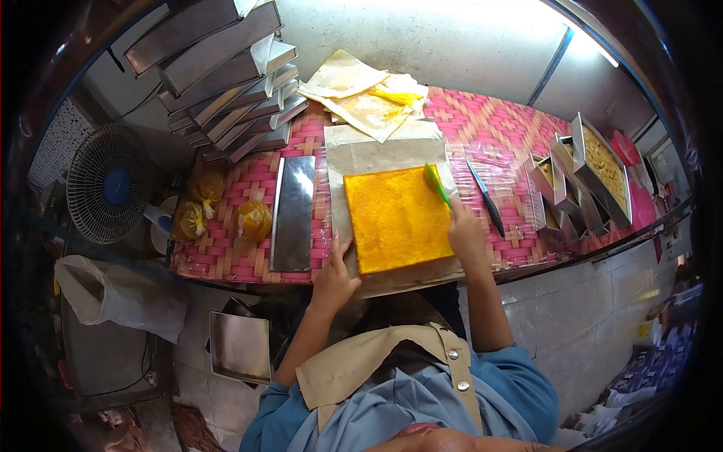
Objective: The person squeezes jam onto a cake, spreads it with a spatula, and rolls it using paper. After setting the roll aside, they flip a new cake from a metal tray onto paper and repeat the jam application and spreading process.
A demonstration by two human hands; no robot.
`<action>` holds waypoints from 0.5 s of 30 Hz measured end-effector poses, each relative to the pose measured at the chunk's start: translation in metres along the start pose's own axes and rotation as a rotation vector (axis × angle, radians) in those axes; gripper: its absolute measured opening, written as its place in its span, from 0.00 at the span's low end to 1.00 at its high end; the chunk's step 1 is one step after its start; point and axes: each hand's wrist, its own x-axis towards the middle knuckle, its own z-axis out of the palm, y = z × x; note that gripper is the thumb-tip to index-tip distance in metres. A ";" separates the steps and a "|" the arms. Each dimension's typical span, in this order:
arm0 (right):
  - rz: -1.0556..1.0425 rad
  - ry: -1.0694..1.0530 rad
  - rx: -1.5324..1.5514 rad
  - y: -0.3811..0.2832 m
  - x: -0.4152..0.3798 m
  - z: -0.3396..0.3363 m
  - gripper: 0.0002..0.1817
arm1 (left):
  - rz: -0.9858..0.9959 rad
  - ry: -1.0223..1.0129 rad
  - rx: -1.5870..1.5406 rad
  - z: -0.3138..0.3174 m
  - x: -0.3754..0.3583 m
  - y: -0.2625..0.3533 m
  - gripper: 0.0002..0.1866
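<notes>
A square yellow-orange cake (395,226) lies flat on brown paper (384,154) on the pink woven table cover. My right hand (465,232) is closed around the handle of a green spatula (438,184), whose head rests at the cake's upper right edge. At the lower left corner of the cake is my left hand (335,280), fingers apart and pointing up, beside the cake and over the paper's edge. A long dark metal plate (293,213) lies left of the paper. To the right, a knife (486,197) with a black handle lies on the cover.
Stacked metal pans (226,75) rise at the back left, near a fan (117,184). Tied bags (254,220) sit at the left. Stained paper sheets (361,87) lie behind the cake. Filled tins (602,169) stand at the right. The table's front edge (527,271) is close.
</notes>
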 end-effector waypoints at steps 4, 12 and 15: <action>0.019 -0.079 0.013 -0.027 -0.009 0.020 0.14 | -0.014 -0.002 -0.021 -0.001 0.001 0.002 0.55; -0.151 -0.294 0.312 -0.079 -0.030 0.022 0.14 | 0.000 -0.021 0.000 -0.003 0.001 0.002 0.56; -0.153 -0.356 0.479 -0.057 -0.023 0.025 0.14 | -0.004 -0.013 0.009 0.000 0.001 -0.001 0.55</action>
